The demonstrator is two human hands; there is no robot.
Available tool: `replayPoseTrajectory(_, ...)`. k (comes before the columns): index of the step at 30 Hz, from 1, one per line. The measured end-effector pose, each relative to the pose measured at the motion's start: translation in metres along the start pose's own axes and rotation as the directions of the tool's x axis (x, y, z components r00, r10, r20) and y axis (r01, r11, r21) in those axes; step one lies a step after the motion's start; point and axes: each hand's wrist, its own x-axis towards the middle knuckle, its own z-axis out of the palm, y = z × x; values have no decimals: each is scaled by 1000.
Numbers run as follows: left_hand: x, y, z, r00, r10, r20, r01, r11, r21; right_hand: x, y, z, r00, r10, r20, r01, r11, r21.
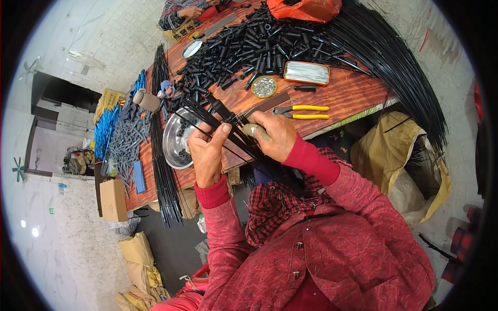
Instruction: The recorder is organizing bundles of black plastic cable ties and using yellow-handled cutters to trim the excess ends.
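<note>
In the head view, the left hand (208, 150) has its fingers closed around a bundle of thin, straight black rods (248, 146). Its thumb presses on top. The right hand (279, 136) is bent around the same bundle from the other side, and its fingers grip it too, though some tips are hidden. One of its fingers wears a dull tan wrap (259, 132). A short, fat black tube (222, 108) sits at the top of the bundle, between the two hands. The bundle is held up near the close edge of the brown, streaky wooden table (358, 98).

A shiny round metal bowl (167, 144) is just beside the left hand. Pliers with yellow handles (310, 108) lie near the right hand. Past the hands are a round tin of small silver bits (264, 87) and a red-rimmed box of thin silver pins (306, 72). Behind them is a big pile of short black tubes (244, 49). An orange plastic bag (305, 9) is at the far side. Long black rods (165, 181) lie left of the bowl. Another person's hand (191, 12) shows at the top.
</note>
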Motion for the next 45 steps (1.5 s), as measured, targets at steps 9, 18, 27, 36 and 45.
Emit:
replayPoseTrajectory(9,-1,2,2,1000,-17,-18,17,1000,-12,4,10,-3,998,-2,67,2,1000,-5)
replayPoseTrajectory(18,-1,0,5,999,-4,-35,3,1000,-13,7,7,-8,996,15,91,-15,1000,-1)
replayPoseTrajectory(27,3,-7,-2,1000,-21,7,21,1000,-19,10,7,-7,984,110,141,-111,994,1)
replayPoseTrajectory(36,-2,-1,2,1000,-12,-3,12,1000,15,12,-4,-17,964,145,222,-131,988,-80)
replayPoseTrajectory(45,-4,-8,-9,999,-4,52,7,998,-69,8,3,-8,963,156,221,-168,985,37)
